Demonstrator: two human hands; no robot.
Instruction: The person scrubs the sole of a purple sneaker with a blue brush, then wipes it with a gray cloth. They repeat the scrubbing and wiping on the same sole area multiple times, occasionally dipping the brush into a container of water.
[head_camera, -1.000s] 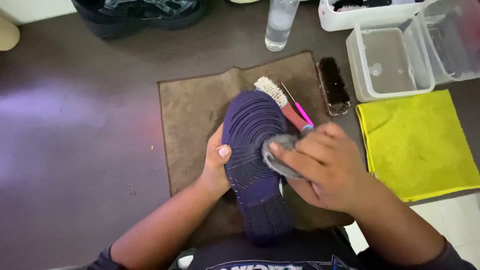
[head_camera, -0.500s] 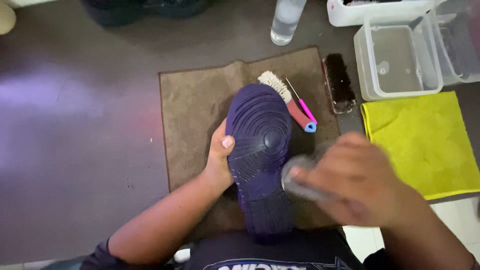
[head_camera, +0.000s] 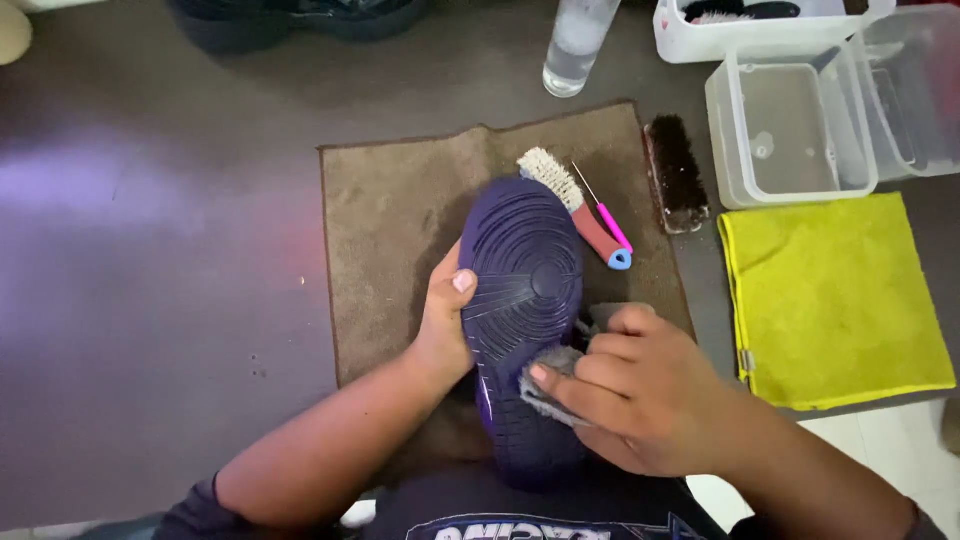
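Fingers (head_camera: 560, 385) press grey cloth (head_camera: 545, 385) onto shoe sole (head_camera: 525, 270).

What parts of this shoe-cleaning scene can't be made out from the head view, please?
- Shoe: its upper faces down, hidden beneath the sole.
- Grey cloth: mostly covered by the right hand.
- Bottle: top cut off by the frame edge.
- White tub: contents cropped.

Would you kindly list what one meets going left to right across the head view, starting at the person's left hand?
left hand → purple shoe → red-handled brush → dark bristle brush → clear tub, with yellow cloth below it.
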